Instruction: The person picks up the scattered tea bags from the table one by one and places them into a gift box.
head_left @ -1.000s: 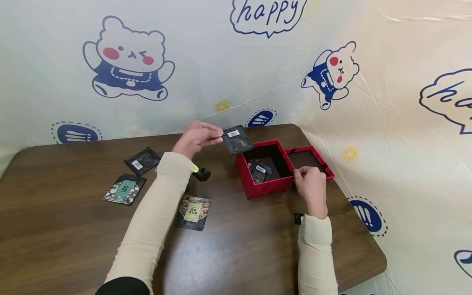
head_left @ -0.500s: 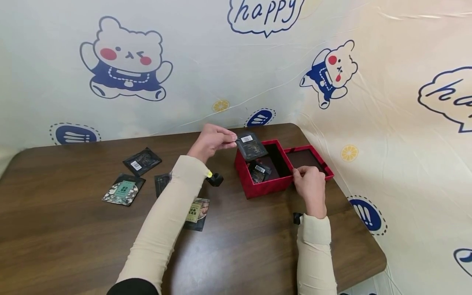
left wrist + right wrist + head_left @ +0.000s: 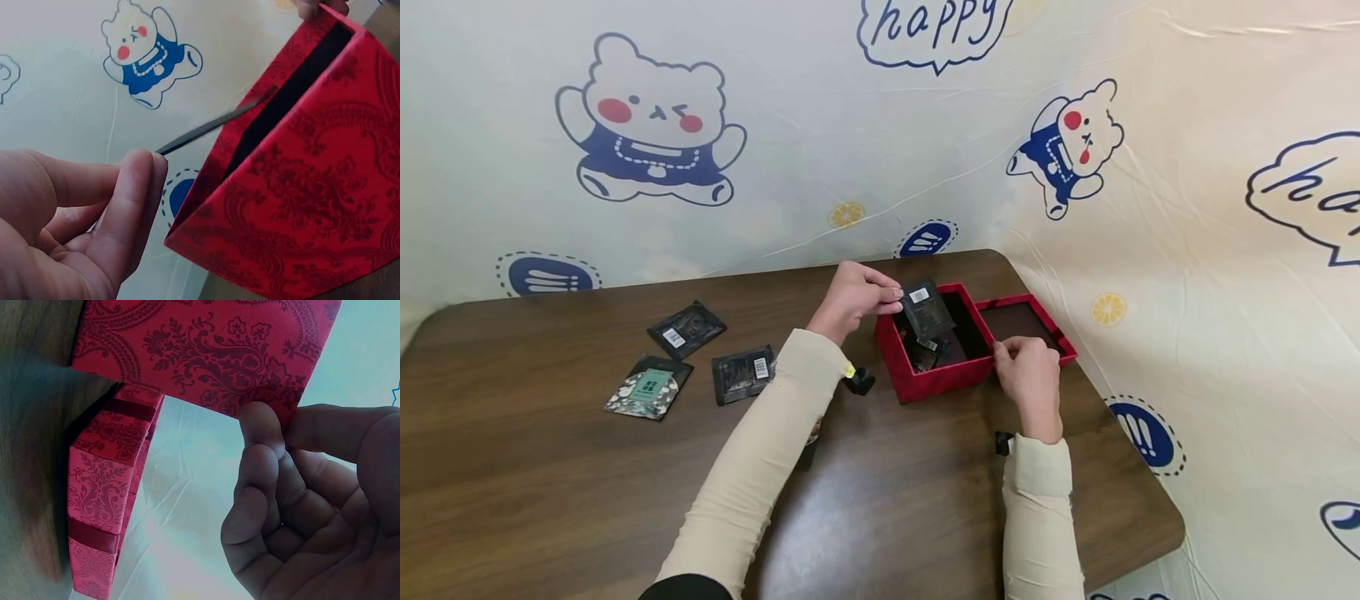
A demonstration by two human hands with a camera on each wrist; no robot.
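Observation:
My left hand [image 3: 859,298] pinches a dark sachet [image 3: 929,312] by its edge, above the opening of the red box [image 3: 942,385]. Seen edge-on in the left wrist view, the sachet [image 3: 209,127] slants toward the patterned box [image 3: 312,181]. At the box's near right corner, my right hand [image 3: 1032,379] grips the rim between thumb and fingertips. The right wrist view shows that hand [image 3: 300,487] pinching the corner of the box wall [image 3: 212,350]. Inside the box lies another sachet [image 3: 922,357], partly covered by the held one.
The box lid [image 3: 1026,317] lies to the box's right. On the table's left are a dark sachet [image 3: 687,330], a green-labelled sachet [image 3: 650,387] and one more dark sachet [image 3: 742,375]. Another [image 3: 807,455] is mostly hidden under the left sleeve. A patterned wall cloth [image 3: 797,150] stands behind.
My left hand has carried the sachet rightward and slightly down, from the box's far left edge to over its opening. The right hand keeps its grip on the rim.

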